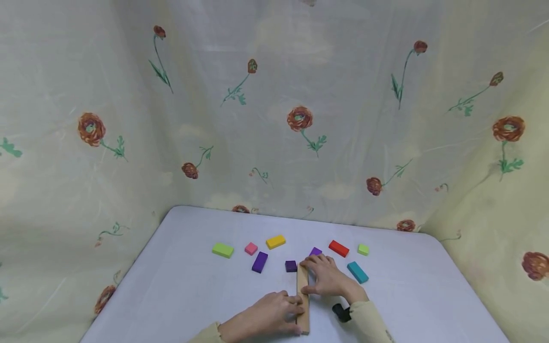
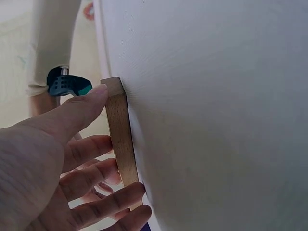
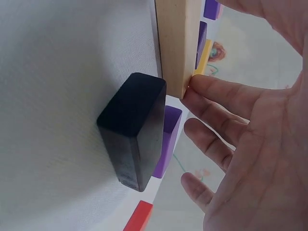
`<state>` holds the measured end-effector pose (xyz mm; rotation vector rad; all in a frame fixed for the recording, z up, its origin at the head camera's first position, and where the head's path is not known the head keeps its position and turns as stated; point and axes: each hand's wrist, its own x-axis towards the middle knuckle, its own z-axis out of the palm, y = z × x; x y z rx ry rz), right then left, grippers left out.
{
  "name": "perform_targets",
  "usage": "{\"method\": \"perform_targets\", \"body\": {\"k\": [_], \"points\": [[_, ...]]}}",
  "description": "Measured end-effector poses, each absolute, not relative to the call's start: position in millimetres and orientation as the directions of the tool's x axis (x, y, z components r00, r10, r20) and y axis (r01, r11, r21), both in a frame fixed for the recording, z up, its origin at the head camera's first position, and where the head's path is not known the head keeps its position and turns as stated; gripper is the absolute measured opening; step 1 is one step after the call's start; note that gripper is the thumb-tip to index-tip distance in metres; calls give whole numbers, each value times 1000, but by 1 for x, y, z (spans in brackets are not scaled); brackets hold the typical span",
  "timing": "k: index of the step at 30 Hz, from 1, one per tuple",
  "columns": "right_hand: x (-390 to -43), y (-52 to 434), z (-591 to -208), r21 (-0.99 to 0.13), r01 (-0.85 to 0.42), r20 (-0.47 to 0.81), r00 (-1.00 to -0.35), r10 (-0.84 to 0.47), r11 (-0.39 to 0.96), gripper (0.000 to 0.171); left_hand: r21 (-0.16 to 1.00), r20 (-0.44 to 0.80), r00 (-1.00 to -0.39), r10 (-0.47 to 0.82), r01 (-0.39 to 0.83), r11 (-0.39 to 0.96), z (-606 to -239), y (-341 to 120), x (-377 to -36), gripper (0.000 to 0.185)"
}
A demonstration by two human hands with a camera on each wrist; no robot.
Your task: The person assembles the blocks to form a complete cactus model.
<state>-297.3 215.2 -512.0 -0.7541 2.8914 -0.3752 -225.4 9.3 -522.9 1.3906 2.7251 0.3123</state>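
Note:
A long wooden block (image 1: 302,305) lies on the white table, pointing away from me. My left hand (image 1: 274,312) holds its near end; in the left wrist view the thumb presses the end face and the fingers lie along the side. At the far end is my right hand (image 1: 328,277), fingertips on the end and thumb on the block's side. A black block (image 3: 134,125) stands close to that far end in the right wrist view, hidden by the hand in the head view. Beyond it is a purple block (image 3: 168,139). Left of the wooden block sits a small dark purple block (image 1: 290,266).
Farther left lie a green block (image 1: 223,250), a pink one (image 1: 250,248), a purple one (image 1: 259,262) and a yellow one (image 1: 276,242). On the right are red (image 1: 339,248), light green (image 1: 363,249) and teal (image 1: 358,272) blocks. A flowered curtain (image 1: 274,85) surrounds the table.

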Motion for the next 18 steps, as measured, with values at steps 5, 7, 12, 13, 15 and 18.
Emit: {"method": "perform_targets", "body": {"k": [5, 7, 12, 13, 15, 18], "points": [[-298, 215, -514, -270, -462, -58, -868, -493, 845, 70, 203, 70, -549, 833, 825, 527, -526, 7, -231, 47], [-298, 216, -514, -273, -463, -52, -868, -493, 843, 69, 195, 103, -521, 848, 846, 496, -527, 7, -235, 41], [-294, 219, -514, -332, -449, -10, -878, -479, 829, 65, 184, 174, -472, 864, 878, 443, -528, 6, -241, 31], [-294, 220, -514, -350, -444, 10, -882, -471, 825, 64, 185, 183, -470, 864, 879, 439, -529, 6, -242, 31], [-292, 224, -514, -383, -437, 60, -891, -450, 814, 62, 184, 192, -479, 856, 875, 448, -529, 6, -242, 33], [-291, 229, -513, -420, -426, 132, -902, -411, 802, 61, 206, 187, -529, 828, 845, 493, -530, 6, -243, 44]]}}
